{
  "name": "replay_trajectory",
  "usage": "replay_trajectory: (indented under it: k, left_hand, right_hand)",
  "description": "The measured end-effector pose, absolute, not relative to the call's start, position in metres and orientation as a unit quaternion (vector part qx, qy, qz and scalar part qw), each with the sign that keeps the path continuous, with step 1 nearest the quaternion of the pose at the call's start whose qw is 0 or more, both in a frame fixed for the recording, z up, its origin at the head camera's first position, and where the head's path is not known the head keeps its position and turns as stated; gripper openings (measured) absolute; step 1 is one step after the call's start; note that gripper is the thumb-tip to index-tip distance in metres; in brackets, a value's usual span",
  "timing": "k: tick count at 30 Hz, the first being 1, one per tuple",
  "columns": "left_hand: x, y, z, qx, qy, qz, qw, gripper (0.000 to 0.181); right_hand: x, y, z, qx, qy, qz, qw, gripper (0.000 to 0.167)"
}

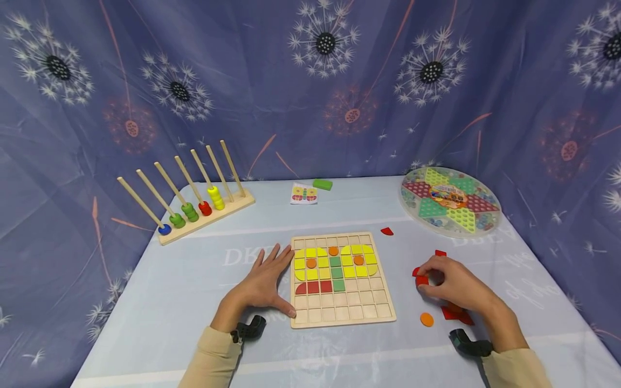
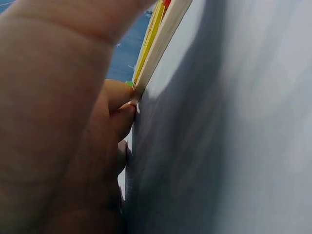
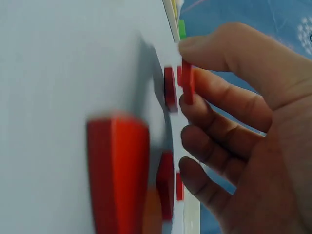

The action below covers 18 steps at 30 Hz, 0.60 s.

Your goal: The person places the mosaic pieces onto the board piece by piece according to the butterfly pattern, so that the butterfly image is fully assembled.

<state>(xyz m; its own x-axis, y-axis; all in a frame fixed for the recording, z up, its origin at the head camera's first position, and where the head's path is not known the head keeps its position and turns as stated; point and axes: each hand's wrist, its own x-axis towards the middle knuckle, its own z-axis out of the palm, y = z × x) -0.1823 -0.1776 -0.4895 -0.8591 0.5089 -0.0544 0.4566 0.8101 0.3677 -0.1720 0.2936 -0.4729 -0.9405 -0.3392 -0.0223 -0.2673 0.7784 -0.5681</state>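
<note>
Left to right: the left hand point(image 1: 259, 283) has its fingers spread against the left edge of a square, pale wooden grid board point(image 1: 343, 312). Board looks light and stiff, so it could slide on the bench point(image 1: 359, 350); bracing that edge seems plenty.

Farther right, there's a small, flat red piece point(image 3: 187, 85) that looks just off the bench, pinched between thumb and fingertips of the right hand point(image 1: 456, 280). I'd guess painted wood: featherweight, rigid, slightly slick, not fragile. Grab opposite edges, not the faces. Same for the loose red pieces point(image 1: 464, 318) beside that hand.
</note>
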Motion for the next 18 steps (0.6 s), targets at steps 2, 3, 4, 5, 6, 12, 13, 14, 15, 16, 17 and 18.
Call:
replay_trajectory:
  k: [2, 3, 4, 5, 6, 12, 13, 14, 15, 16, 17, 18]
  left_hand:
    - [-0.182, -0.177, -0.490, 0.254, 0.949, 0.173, 0.074, 0.147]
    - [-0.182, -0.177, -0.490, 0.253, 0.949, 0.173, 0.074, 0.147]
    - [-0.182, -0.178, -0.490, 0.253, 0.949, 0.174, 0.074, 0.147]
    - [-0.182, -0.178, -0.490, 0.253, 0.949, 0.174, 0.074, 0.147]
    - [-0.183, -0.178, -0.490, 0.253, 0.949, 0.174, 0.074, 0.147]
    - [-0.183, -0.178, -0.490, 0.251, 0.949, 0.173, 0.076, 0.147]
    - [-0.183, -0.178, -0.489, 0.251, 0.950, 0.172, 0.077, 0.147]
    - [-0.183, -0.178, -0.490, 0.250, 0.950, 0.171, 0.078, 0.147]
    - [-0.183, -0.177, -0.489, 0.250, 0.950, 0.171, 0.078, 0.147]
    - [-0.183, -0.177, -0.489, 0.250, 0.950, 0.170, 0.079, 0.147]
    - [-0.183, -0.177, -0.489, 0.251, 0.949, 0.171, 0.079, 0.147]
    - [-0.183, -0.177, -0.489, 0.252, 0.949, 0.173, 0.078, 0.147]
  right_hand:
    - [-0.174, 0.286, -0.472, -0.170, 0.938, -0.297, 0.052, 0.024]
    - [-0.175, 0.282, -0.471, -0.174, 0.936, -0.303, 0.048, 0.024]
    - [-0.176, 0.278, -0.471, -0.179, 0.934, -0.305, 0.046, 0.023]
    - [-0.177, 0.274, -0.470, -0.184, 0.932, -0.308, 0.045, 0.022]
    - [-0.178, 0.270, -0.470, -0.187, 0.930, -0.313, 0.046, 0.021]
    - [-0.182, 0.243, -0.468, -0.204, 0.917, -0.338, 0.056, 0.020]
    - [-0.182, 0.239, -0.468, -0.208, 0.916, -0.339, 0.056, 0.021]
    - [-0.183, 0.235, -0.468, -0.213, 0.915, -0.338, 0.055, 0.021]
    - [-0.184, 0.231, -0.468, -0.216, 0.915, -0.337, 0.056, 0.022]
    - [-0.184, 0.227, -0.468, -0.220, 0.914, -0.335, 0.057, 0.022]
    - [-0.185, 0.223, -0.469, -0.223, 0.914, -0.334, 0.060, 0.022]
    - [-0.185, 0.220, -0.469, -0.226, 0.913, -0.333, 0.062, 0.022]
